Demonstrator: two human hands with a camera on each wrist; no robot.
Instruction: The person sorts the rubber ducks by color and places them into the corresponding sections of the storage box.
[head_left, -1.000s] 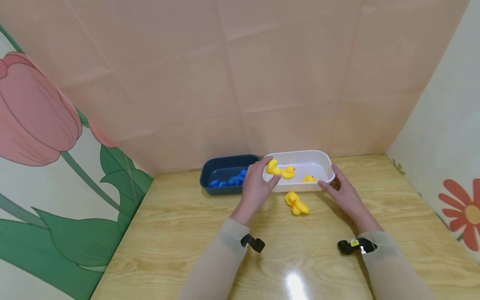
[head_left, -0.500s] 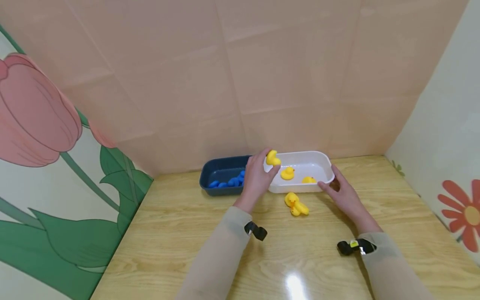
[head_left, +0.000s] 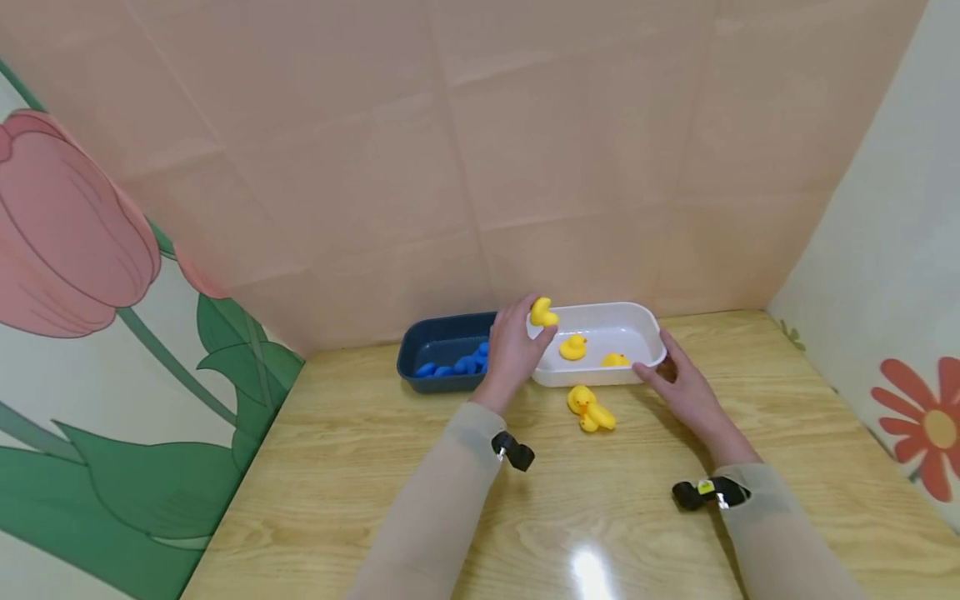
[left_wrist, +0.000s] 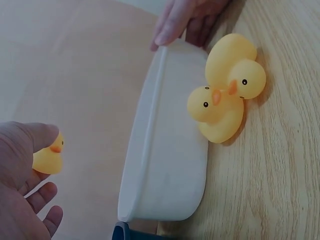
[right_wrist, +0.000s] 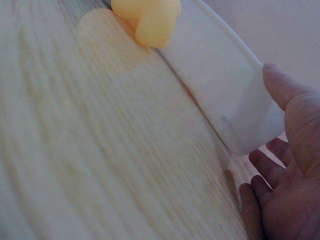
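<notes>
My left hand pinches a yellow rubber duck between thumb and fingers, above the left end of a white plastic tub. The left wrist view shows this held duck partly hidden by the thumb. At the tub's right end, my right hand holds the corner, thumb on the rim and fingers round the outside. Inside the tub sit a duck and another duck, half hidden by the front wall. Two more ducks, one upright and one tipped over, touch on the table before the tub.
A dark blue tub with several blue objects stands left of the white one; my left hand covers part of it. Behind both tubs rises a pink-beige covered wall. The wooden table extends toward me.
My left hand has lifted the duck from low inside the white tub's left end to about rim height or above. My right hand stays at the tub's corner.
</notes>
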